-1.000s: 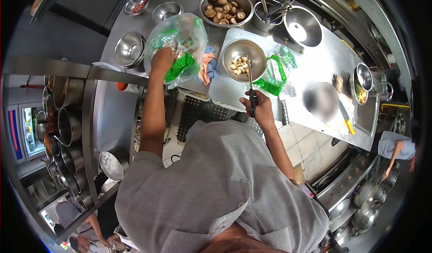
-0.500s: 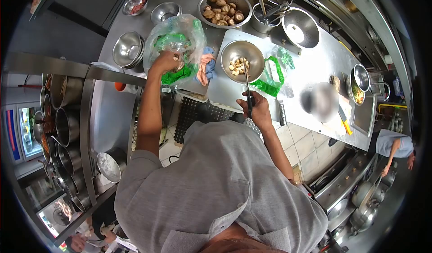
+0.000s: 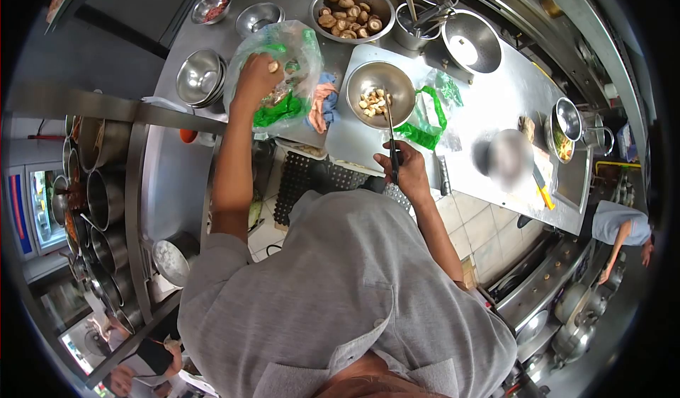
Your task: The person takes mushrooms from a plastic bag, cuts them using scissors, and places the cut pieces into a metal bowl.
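My left hand (image 3: 256, 81) is closed at the top of a clear plastic bag (image 3: 304, 54) with green patches. A small pale mushroom (image 3: 273, 66) shows at its fingertips, and more brownish pieces lie in the bag. My right hand (image 3: 411, 170) grips black-handled scissors (image 3: 392, 132). Their narrow blades point away from me over the near rim of a steel bowl (image 3: 400, 86). Pale cut mushroom pieces (image 3: 372, 104) lie in that bowl, which stands on a white cutting board (image 3: 340, 139).
Whole mushrooms fill a large steel bowl (image 3: 350, 19) at the back. Pink and blue cloths (image 3: 322, 104) lie between bag and board. Right of the board are a green-marked plastic bag (image 3: 428, 122), a colander (image 3: 489, 44) and a yellow-handled knife (image 3: 544, 191). A co-worker (image 3: 620, 228) stands far right.
My left hand has risen from deeper in the bag toward its far side, and a pale mushroom now shows in its fingers. The scissors have barely shifted.
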### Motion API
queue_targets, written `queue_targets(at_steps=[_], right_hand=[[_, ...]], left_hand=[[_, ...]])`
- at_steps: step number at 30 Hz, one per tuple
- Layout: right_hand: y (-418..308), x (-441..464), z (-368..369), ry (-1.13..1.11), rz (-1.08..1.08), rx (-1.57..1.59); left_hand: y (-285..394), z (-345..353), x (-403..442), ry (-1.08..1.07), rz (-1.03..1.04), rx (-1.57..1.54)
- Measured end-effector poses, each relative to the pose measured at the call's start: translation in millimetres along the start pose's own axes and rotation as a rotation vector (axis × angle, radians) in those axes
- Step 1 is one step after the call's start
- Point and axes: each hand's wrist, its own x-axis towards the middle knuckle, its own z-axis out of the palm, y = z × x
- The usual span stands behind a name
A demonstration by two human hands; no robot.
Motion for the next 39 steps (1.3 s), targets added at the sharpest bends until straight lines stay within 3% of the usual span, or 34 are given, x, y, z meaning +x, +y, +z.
queue_targets(at_steps=[2, 3, 5, 6, 8, 12, 18, 39], right_hand=[[5, 0, -3, 0.02, -0.04, -0.071], [8, -1, -4, 0.033, -0.083, -0.147], [4, -5, -5, 0.067, -0.172, -0.275], [0, -8, -6, 0.083, -0.27, -0.412], [-7, -9, -5, 0.086, -0.297, -0.54], [-9, -12, -3, 0.147, -0.359, -0.752], [-1, -14, -6, 0.177, -0.384, -0.827], [20, -5, -5, 0.133, -0.344, -0.762]], left_hand=[[26, -9, -31, 0.201, 0.101, -0.254], [36, -4, -40, 0.192, 0.113, -0.256], [59, 16, -56, 0.084, 0.053, -0.671], [74, 26, -64, 0.074, 0.062, -0.684], [101, 39, -74, -0.135, -0.112, -0.994], [128, 44, -77, -0.179, -0.013, -0.888], [139, 57, -79, -0.233, 0.037, -0.879], [135, 98, -77, -0.429, -0.078, -1.173]])
